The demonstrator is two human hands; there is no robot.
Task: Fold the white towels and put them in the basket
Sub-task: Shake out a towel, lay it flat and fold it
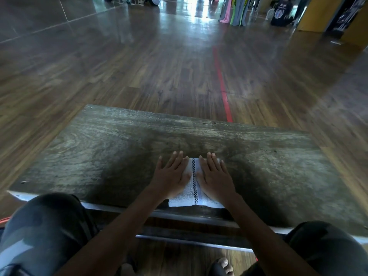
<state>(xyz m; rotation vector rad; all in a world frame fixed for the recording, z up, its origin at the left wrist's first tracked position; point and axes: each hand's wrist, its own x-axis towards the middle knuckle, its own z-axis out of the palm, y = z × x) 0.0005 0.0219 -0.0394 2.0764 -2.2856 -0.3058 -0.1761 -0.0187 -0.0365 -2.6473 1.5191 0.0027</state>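
A folded white towel (194,193) with a black-and-white checked stripe down its middle lies on the worn wooden table (119,148), close to the near edge. My left hand (171,176) lies flat on the towel's left half, fingers straight and spread. My right hand (214,176) lies flat on its right half in the same way. Both hands cover most of the cloth. No basket is in view.
My knees in dark camouflage trousers show at the bottom left (39,232) and bottom right (326,250). Beyond the table stretches a wooden floor with a red tape line (222,82). Hanging clothes (237,10) and a seated person (282,12) are far off.
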